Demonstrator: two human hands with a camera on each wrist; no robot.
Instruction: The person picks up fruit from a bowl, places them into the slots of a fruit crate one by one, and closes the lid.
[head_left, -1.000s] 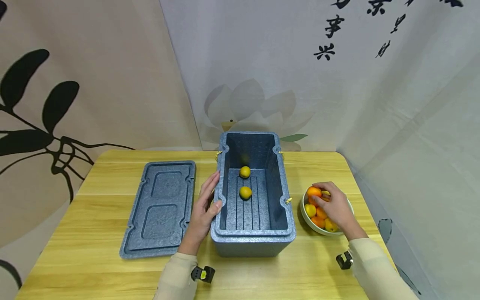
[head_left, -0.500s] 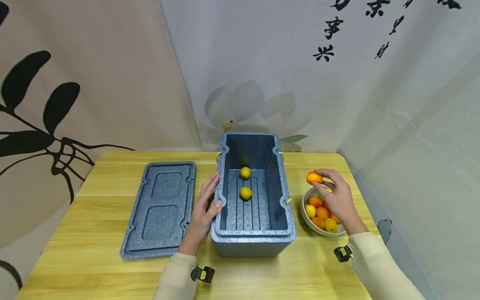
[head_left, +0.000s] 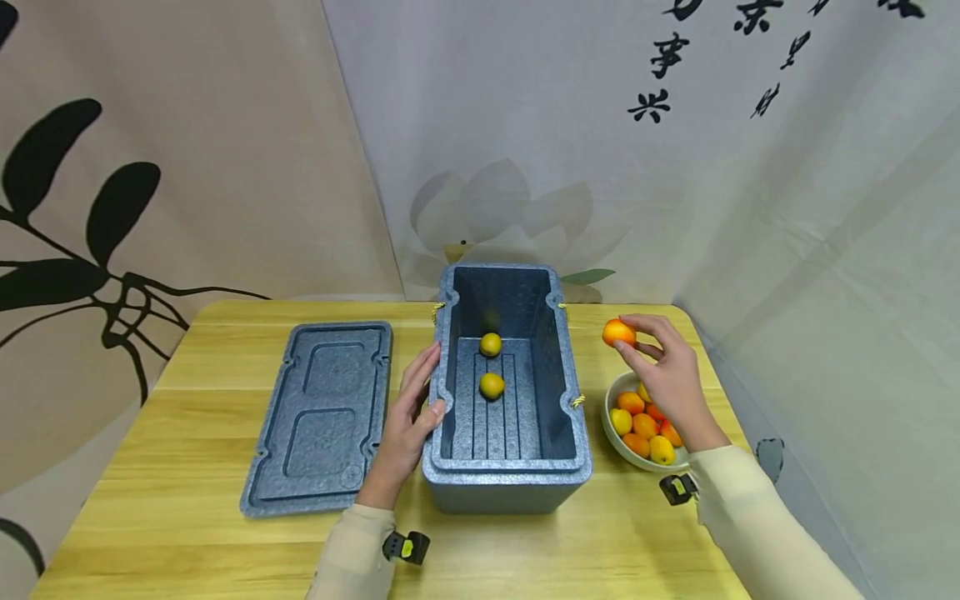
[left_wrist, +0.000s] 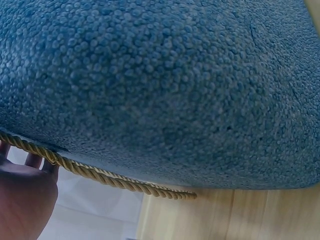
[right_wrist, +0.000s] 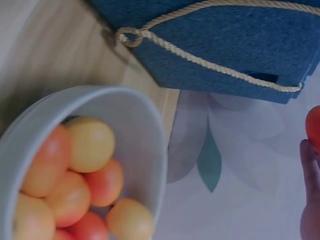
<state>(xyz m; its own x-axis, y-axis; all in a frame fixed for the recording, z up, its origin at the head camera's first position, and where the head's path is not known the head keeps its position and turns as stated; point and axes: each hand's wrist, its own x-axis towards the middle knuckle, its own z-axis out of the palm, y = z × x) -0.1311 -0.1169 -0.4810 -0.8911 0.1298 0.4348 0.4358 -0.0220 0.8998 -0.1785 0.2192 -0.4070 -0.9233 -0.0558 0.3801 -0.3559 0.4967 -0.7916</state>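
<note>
Fingertips of my right hand point(head_left: 667, 367) pinch an orange fruit point(head_left: 618, 332), held up in the air above the far edge of the bowl point(head_left: 609, 433) and just right of the foam box point(head_left: 507, 479). In the right wrist view only a red sliver of that fruit shows at the edge, beside one fingertip. The pale bowl sits on the desk point(head_left: 187, 467) under my right wrist, heaped with orange and yellow fruit point(head_left: 633, 423). My left hand point(head_left: 408, 421) lies flat against the box's left outer wall, fingers straight, thumb hooked over the rim; it grips nothing. The left wrist view shows the pebbled blue wall and a yellow rope handle point(left_wrist: 100, 172) close up. Two yellow fruits point(head_left: 491, 364) rest on the ribbed floor inside the box, between my hands. The box's lid point(head_left: 322, 417) lies face up on the desk, just left of my left hand.
</note>
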